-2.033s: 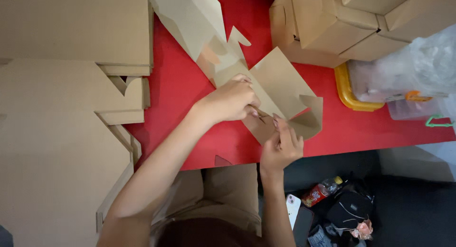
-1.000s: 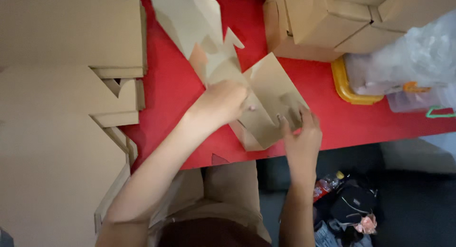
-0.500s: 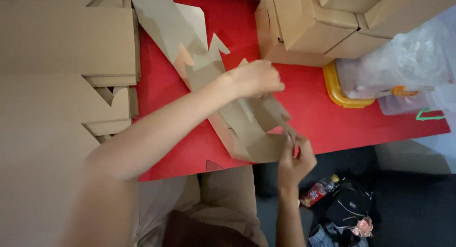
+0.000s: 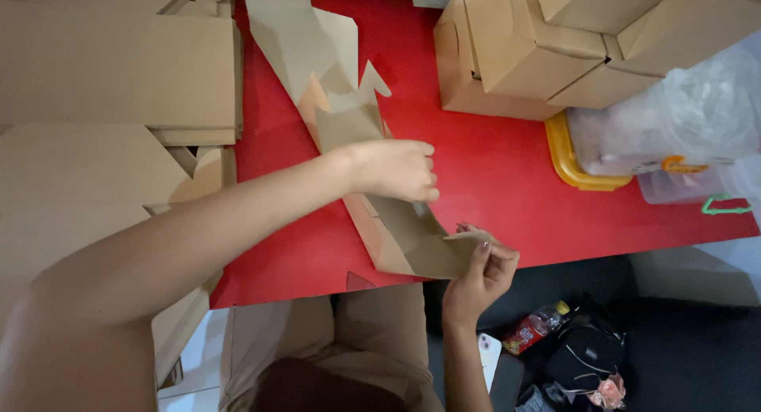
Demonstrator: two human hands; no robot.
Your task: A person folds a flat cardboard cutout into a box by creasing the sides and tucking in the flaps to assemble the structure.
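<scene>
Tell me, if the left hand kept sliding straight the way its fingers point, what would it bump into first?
The left hand points right across the bare red table. Going straight on, it would probably first meet the yellow-rimmed plastic container, though depth is hard to judge from above.

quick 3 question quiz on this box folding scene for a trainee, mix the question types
1. True or false: the left hand presses down on the half-folded cardboard box on the red table.
2. Multiple choice: what does the right hand pinch? A) a plastic bottle B) a flap at the near end of the box C) the yellow tray rim
3. Short answer: what is piled at the far right corner of the table, behind the yellow tray?

Key
1. True
2. B
3. Finished cardboard boxes, stacked closed
</scene>
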